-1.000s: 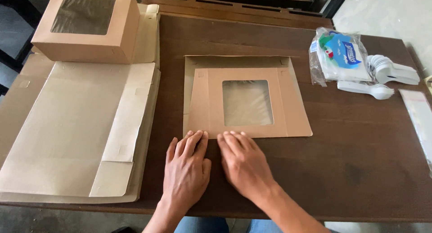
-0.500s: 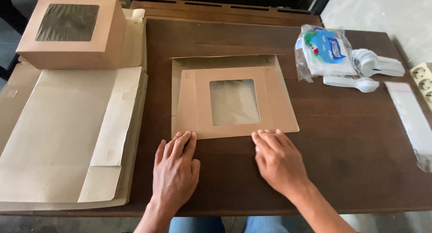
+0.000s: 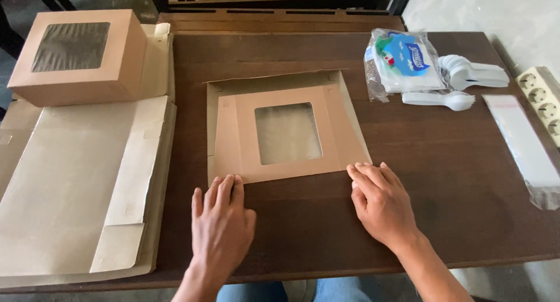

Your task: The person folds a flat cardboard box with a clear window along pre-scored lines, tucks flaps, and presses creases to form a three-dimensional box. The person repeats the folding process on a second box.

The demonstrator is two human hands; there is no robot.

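Pressed down with the left hand [image 3: 221, 223], palm flat, fingers straight and close together, fingertips resting on the near left corner of the flat windowed box blank [image 3: 233, 139]. Gripped nothing there; only bore down on the card. Did the same with the right hand [image 3: 382, 206], likewise spread flat and clasping nothing, fingertips just touching the near right corner. Stood well apart from each other, one at either end of the blank's near edge, with neither clearly nearer to it.

Lay straight ahead of both hands, unfolded on the dark wooden table [image 3: 443, 179], close to square, so no marked long axis. Ran left to right along that near edge, skewed a little, the right end slightly farther off than the left. Showed a clear film window in the middle and a paler flap along the far and left sides.

Farther out on the left, found a stack of flat blanks [image 3: 70, 179] with one assembled windowed box [image 3: 79, 54] beyond it. On the right, well apart from the hands, saw a plastic packet [image 3: 402, 60], white plastic spoons [image 3: 466, 74], a clear sleeve [image 3: 522, 144] and a power strip [image 3: 542, 101].
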